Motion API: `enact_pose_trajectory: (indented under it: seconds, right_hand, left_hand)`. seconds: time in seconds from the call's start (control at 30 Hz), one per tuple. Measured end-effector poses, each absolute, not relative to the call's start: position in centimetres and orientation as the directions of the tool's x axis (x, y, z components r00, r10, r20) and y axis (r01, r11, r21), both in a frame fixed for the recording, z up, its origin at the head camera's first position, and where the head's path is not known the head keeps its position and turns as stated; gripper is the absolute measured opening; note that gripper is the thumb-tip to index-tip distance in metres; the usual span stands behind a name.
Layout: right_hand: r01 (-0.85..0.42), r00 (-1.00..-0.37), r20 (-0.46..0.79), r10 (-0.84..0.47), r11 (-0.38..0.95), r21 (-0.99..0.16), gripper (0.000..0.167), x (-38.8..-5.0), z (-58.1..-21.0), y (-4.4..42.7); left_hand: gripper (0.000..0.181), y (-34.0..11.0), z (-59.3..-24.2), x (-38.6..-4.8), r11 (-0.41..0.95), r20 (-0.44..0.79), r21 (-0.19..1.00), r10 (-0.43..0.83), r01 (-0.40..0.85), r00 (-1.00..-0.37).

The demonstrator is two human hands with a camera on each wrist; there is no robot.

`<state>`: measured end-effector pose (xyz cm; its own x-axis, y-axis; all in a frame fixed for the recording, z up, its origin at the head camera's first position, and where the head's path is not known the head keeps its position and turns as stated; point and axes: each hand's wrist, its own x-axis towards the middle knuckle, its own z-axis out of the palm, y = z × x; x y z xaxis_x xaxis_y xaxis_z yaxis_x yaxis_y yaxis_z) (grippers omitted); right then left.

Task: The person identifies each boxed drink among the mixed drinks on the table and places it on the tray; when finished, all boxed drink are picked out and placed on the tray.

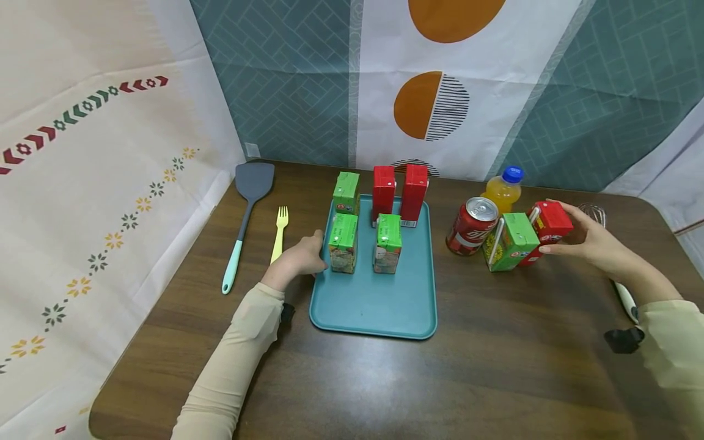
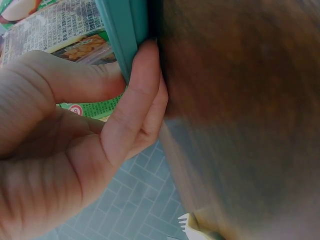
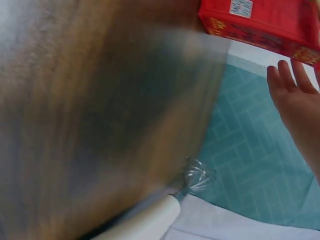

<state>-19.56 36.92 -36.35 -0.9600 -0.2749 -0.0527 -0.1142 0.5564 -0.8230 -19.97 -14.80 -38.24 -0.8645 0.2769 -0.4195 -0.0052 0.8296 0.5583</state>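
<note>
My left hand (image 1: 301, 256) pinches the left rim of a teal tray (image 1: 374, 305), thumb inside and fingers outside and below in the left wrist view. On the tray stand two green juice cartons (image 1: 343, 243) in front and two red cartons (image 1: 383, 190) behind. Another green carton (image 1: 346, 192) is at its back left corner. My right hand (image 1: 596, 241) is spread around a red juice carton (image 1: 550, 223), thumb on the near side, fingers on the far side. Those fingers look fairly straight in the right wrist view; whether they press the carton (image 3: 265, 25) I cannot tell.
Left of the red carton are a green carton (image 1: 513, 241), a soda can (image 1: 472, 226) and an orange drink bottle (image 1: 503, 189). A whisk (image 1: 627, 302) lies beyond my right hand. A yellow fork (image 1: 279, 235) and a spatula (image 1: 247, 214) lie left of the tray.
</note>
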Motion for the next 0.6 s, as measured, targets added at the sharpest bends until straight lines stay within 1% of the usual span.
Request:
enact_pose_trajectory:
  seconds: [0.1,0.2,0.43,0.6]
  right_hand:
    - [-0.094,-0.967,-0.063,-0.247,0.574,-0.813,0.077,-19.6,-36.8,36.7]
    - [-0.105,-0.972,-0.035,-0.23,0.567,-0.817,0.07,-19.7,-37.2,36.6]
    - [-0.12,-0.984,0.023,-0.174,0.576,-0.809,0.061,-19.3,-37.4,36.5]
    - [-0.085,-0.993,0.025,-0.115,0.553,-0.829,0.056,-18.7,-37.5,36.5]
  left_hand:
    - [0.067,-14.8,-38.2,-20.0,0.831,-0.422,0.556,0.275,-0.007,-0.864]
    - [0.064,-14.8,-38.3,-19.9,0.833,-0.422,0.553,0.272,-0.008,-0.865]
    - [0.06,-14.7,-38.3,-19.9,0.828,-0.421,0.56,0.271,-0.013,-0.866]
    - [0.06,-14.7,-38.3,-19.9,0.826,-0.421,0.563,0.272,-0.014,-0.865]
